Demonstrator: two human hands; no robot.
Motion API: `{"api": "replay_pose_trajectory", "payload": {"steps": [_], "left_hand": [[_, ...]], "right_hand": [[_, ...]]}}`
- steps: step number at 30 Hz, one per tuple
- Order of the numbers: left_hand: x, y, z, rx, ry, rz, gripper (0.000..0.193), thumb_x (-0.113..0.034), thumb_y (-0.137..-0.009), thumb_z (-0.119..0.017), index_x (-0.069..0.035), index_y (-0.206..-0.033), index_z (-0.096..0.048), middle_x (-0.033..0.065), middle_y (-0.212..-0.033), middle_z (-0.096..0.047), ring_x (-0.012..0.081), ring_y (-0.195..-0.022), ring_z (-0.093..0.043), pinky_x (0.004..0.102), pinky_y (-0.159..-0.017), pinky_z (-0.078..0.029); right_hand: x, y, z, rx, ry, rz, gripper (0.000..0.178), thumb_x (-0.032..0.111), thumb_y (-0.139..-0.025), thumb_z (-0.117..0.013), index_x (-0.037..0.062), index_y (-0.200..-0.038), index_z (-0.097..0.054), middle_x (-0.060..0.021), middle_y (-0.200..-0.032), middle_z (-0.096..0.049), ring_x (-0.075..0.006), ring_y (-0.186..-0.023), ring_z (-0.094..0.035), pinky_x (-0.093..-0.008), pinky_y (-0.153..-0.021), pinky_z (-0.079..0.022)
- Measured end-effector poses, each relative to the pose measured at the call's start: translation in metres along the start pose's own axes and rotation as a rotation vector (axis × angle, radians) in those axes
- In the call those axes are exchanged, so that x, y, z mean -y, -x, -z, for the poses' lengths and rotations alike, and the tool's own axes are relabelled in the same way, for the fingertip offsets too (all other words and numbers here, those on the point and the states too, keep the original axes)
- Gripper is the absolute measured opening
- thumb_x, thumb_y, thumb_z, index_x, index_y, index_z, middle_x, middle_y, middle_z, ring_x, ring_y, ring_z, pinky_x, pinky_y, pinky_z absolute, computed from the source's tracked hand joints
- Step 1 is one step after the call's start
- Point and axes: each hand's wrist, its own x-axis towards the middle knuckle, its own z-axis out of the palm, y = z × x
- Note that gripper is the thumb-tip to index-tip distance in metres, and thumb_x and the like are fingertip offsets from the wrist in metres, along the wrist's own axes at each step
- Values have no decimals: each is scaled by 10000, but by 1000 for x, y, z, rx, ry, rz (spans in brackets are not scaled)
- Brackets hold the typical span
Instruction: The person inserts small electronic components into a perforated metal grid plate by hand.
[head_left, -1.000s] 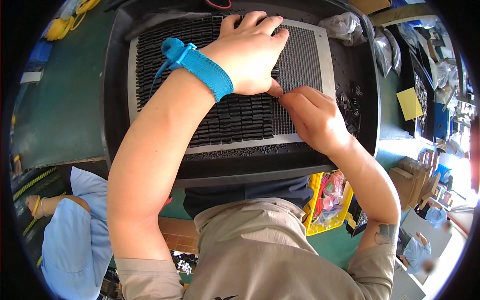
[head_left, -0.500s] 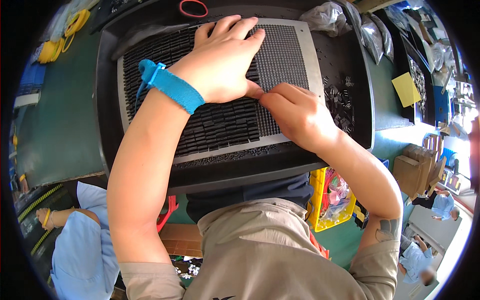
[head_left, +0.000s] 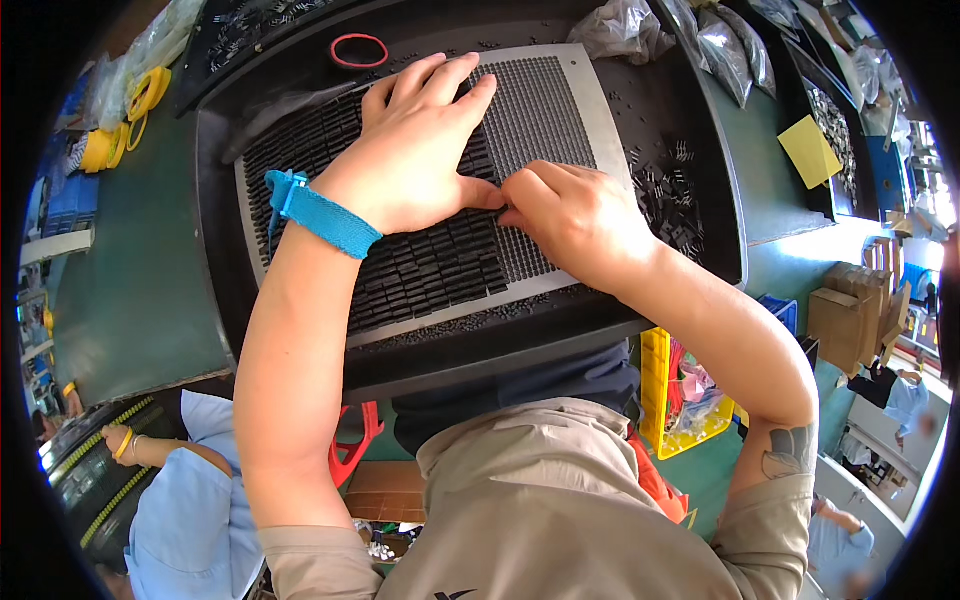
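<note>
A flat grey plate with a dense grid of small holes lies in a black tray. Rows of small black plastic pieces cover its left and middle part; bare holes show on the right. My left hand, with a blue strap on its wrist, rests spread over the black rows, its thumb pointing right. My right hand is closed in a pinch at the rows' right edge, its fingertips close to the left thumb. Whatever the pinch holds is hidden.
Loose black pieces are scattered in the tray right of the plate. A red band and a clear plastic bag lie along the back. A yellow basket stands below the tray. Someone in a blue sleeve is at the lower left.
The whole view has shifted and turned slightly. Both hands stay at the right edge of the black rows; my right fingers have curled in more beside the left thumb.
</note>
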Motion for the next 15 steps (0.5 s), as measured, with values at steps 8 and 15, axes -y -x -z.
{"api": "replay_pose_trajectory", "payload": {"steps": [8, 15], "left_hand": [[-15, -4, 9, 43, 73, -6, 1107, -372, -695, -967, 13, -1589, -438, 222, -1698, -339, 391, -1603, -240, 562, -1291, -192], [-15, 3, 17, 76, 67, 27, 1102, -335, -709, -963, 26, -1594, -417, 227, -1704, -327, 391, -1610, -228, 559, -1293, -186]], "right_hand": [[-3, 3, 7, 54, 70, -92, 202, 187, -858, -746, 89, -909, -578, -73, -829, -649, -291, -792, -727, -419, -662, -591], [-52, -2, 83, 176, 301, -441, 130, 150, -934, -712, 75, -1027, -660, -140, -990, -697, -380, -948, -719, -495, -793, -581]]}}
